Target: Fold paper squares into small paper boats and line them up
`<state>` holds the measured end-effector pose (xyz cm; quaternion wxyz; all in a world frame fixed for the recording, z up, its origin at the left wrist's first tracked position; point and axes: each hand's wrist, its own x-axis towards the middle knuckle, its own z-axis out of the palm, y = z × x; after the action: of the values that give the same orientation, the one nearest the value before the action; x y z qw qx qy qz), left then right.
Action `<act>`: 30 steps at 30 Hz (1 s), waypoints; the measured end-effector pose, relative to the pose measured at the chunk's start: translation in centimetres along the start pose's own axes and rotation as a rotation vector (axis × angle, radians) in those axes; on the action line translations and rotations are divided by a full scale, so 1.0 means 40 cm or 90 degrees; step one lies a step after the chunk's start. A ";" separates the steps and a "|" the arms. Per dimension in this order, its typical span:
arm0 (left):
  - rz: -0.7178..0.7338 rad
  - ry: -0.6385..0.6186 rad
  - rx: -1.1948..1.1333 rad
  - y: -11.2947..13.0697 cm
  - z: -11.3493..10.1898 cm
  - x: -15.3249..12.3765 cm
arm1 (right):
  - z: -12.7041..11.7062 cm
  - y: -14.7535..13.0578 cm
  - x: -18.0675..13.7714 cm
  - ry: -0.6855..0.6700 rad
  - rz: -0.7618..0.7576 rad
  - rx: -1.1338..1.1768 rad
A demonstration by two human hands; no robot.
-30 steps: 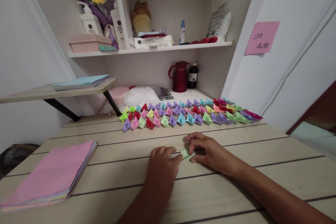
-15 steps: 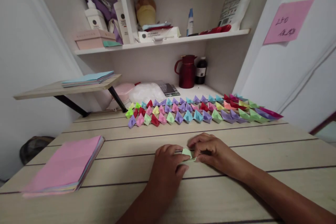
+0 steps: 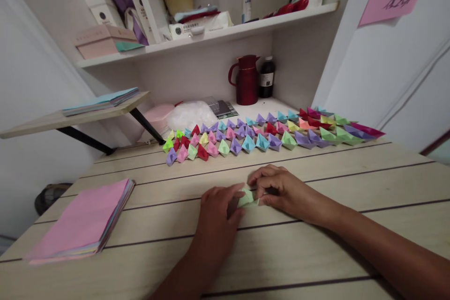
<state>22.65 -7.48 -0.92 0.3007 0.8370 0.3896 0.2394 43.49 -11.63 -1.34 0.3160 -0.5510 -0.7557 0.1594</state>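
A small pale green folded paper (image 3: 248, 197) lies on the wooden table (image 3: 316, 243), pinched from both sides. My left hand (image 3: 218, 211) grips its left end with curled fingers. My right hand (image 3: 281, 190) pinches its right end with thumb and fingertips. Much of the paper is hidden between the fingers. Behind my hands, rows of several finished paper boats (image 3: 260, 136) in many colours stretch across the table.
A stack of coloured paper sheets (image 3: 82, 222), pink on top, lies at the left. A raised board with more sheets (image 3: 100, 101) stands behind it. A red jug (image 3: 246, 79), a dark bottle (image 3: 266, 77) and a white bag (image 3: 191, 116) sit under a cluttered shelf (image 3: 211, 35).
The view has tilted and shifted a little. Both hands stay on the green paper, working its folds; it now sits more between the fingers.
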 end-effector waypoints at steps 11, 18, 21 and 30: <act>-0.074 0.013 -0.116 0.014 -0.002 0.026 | 0.005 -0.010 0.007 0.022 0.023 0.003; -0.040 0.017 -0.071 0.005 0.001 0.021 | 0.022 -0.017 0.013 0.039 0.056 -0.070; -0.013 0.017 -0.016 0.003 0.004 0.018 | 0.030 -0.017 0.016 0.042 0.065 -0.110; 0.087 -0.031 0.115 -0.008 0.005 0.017 | 0.039 -0.022 0.014 0.043 0.087 -0.171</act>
<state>23.01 -6.84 -1.17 0.2166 0.8906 0.3445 0.2030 41.69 -11.24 -1.83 0.2528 -0.6435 -0.7201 0.0593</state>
